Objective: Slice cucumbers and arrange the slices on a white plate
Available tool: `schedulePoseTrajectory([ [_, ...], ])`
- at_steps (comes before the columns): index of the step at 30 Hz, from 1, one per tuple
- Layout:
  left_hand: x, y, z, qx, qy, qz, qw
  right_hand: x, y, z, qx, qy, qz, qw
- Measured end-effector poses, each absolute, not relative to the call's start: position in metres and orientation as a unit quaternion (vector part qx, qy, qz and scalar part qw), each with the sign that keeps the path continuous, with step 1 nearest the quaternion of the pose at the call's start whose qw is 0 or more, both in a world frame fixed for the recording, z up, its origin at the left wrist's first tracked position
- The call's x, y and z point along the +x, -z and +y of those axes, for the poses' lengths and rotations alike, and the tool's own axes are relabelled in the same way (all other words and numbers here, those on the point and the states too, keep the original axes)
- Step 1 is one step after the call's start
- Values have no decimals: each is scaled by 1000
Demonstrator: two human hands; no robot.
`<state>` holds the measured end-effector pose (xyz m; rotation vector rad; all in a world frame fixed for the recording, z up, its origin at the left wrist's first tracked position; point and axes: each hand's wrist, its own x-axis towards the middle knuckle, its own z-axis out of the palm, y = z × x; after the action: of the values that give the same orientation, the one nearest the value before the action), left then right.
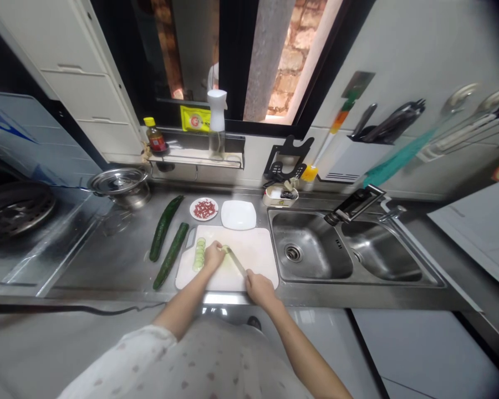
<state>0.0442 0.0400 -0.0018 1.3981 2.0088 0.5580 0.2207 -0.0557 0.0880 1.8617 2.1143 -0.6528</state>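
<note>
Two dishes (238,215) stand behind the cutting board (255,249), two cucumbers (171,256) left.

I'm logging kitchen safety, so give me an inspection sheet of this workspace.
Surface: stainless-steel counter, with a white cutting board on it.
Job's things: knife; row of cucumber slices on the board; two whole cucumbers left of it.
Clutter: plate of small red pieces, white square dish, lidded steel pot.
Hands: left hand steadies a cucumber piece; right hand grips the knife.
Cables: dark cord-like strip at the front left; identity unclear.
Surroundings: double sink right, wall shelf behind.
</note>
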Motion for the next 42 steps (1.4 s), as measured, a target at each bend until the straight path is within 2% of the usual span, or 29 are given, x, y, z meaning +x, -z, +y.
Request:
schedulePoseTrajectory([
  [17,43,6,39,545,-221,750,304,217,-80,-56,621,217,738,146],
  [31,41,4,41,538,-231,735,342,214,-82,-47,607,244,736,174],
  [42,41,4,41,532,-231,737,348,207,-83,-34,605,237,742,165],
])
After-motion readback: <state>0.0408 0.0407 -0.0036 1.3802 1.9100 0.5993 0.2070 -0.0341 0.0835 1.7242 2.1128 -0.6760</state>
